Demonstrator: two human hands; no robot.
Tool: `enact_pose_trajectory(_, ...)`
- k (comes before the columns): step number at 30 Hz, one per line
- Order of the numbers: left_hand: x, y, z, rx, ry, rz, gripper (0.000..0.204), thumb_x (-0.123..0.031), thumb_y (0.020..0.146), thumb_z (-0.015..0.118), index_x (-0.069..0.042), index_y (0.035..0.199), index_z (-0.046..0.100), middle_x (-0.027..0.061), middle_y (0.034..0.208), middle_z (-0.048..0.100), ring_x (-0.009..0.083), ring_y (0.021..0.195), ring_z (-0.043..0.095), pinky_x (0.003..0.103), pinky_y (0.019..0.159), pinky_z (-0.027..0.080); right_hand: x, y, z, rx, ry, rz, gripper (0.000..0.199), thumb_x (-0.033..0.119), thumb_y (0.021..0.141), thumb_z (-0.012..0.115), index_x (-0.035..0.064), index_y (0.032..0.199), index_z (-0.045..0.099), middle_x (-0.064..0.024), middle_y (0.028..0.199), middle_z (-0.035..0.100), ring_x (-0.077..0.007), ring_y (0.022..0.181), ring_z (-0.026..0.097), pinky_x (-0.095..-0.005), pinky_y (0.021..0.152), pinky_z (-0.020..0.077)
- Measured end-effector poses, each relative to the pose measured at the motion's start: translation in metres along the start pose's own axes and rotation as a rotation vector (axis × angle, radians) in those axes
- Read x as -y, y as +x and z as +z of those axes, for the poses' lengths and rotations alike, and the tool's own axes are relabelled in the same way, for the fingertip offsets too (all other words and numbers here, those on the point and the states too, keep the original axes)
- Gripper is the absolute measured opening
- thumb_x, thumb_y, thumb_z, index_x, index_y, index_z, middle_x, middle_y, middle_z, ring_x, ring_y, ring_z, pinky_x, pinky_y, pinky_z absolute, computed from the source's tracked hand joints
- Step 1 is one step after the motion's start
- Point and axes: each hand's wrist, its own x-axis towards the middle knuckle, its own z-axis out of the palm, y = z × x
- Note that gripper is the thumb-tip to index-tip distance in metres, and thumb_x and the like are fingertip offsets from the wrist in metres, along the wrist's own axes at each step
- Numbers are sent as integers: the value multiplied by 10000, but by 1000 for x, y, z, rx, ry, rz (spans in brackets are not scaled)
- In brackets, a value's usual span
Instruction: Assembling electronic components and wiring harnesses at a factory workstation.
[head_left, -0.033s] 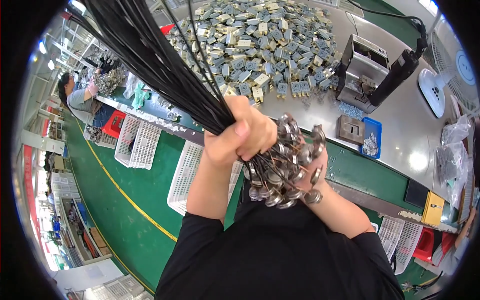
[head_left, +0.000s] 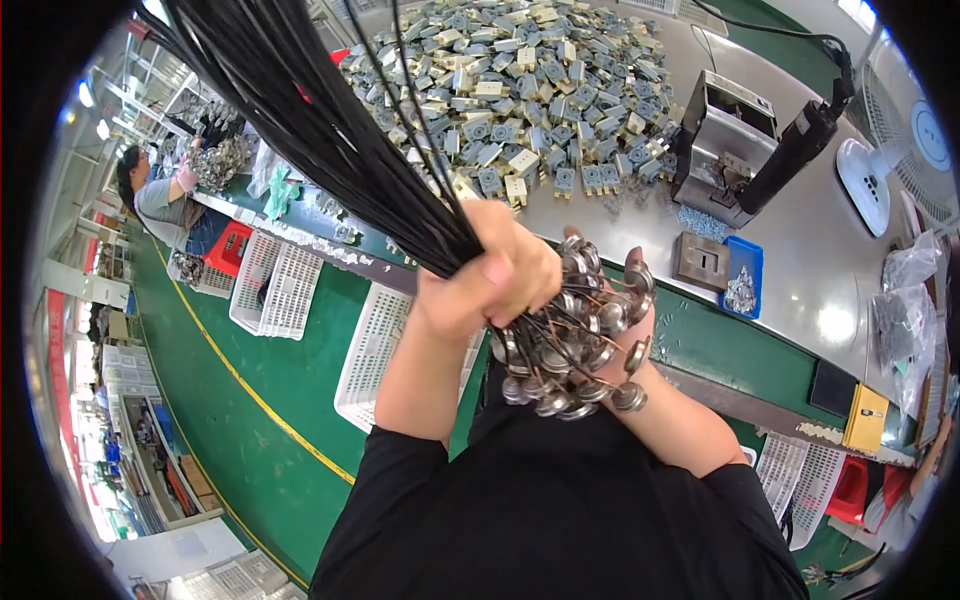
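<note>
A thick bundle of black wires runs from the upper left down into my left hand, whose fingers are wrapped round it. Below that fist the wires fan out to a cluster of round, shiny metal discs, with thin copper-coloured strands among them. Behind the discs is my right hand, its palm against the cluster. Its fingers appear stretched out and apart, though the discs hide most of them.
A large heap of grey and cream blocks covers the metal bench. To its right stand a metal machine, a steel block, a blue tray and a fan. White crates sit below. A person works at left.
My left hand and the wire bundle have shifted slightly to the right and down. The discs have swayed a little, with my right hand still behind them.
</note>
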Motion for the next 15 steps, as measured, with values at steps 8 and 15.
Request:
enact_pose_trajectory(8, -10, -1, 1, -21, -16, 27, 280, -223, 1038, 595, -116, 822, 454, -29, 511, 444, 90, 407, 420, 300, 541, 392, 5, -9, 9, -18, -158, -68, 780, 705, 1007, 316, 142, 1543, 384, -181, 1440, 546, -364, 1301, 557, -563, 1095, 444)
enact_pose_trajectory(15, -4, 6, 7, -102, 146, 131, 223, -188, 1039, 595, -80, 869, 498, 12, 567, 531, 151, 465, 501, 319, 581, 434, -9, -21, 29, 6, -264, -147, 784, 687, 1015, 321, 131, 1566, 361, -136, 1507, 510, -317, 1376, 503, -506, 1182, 355)
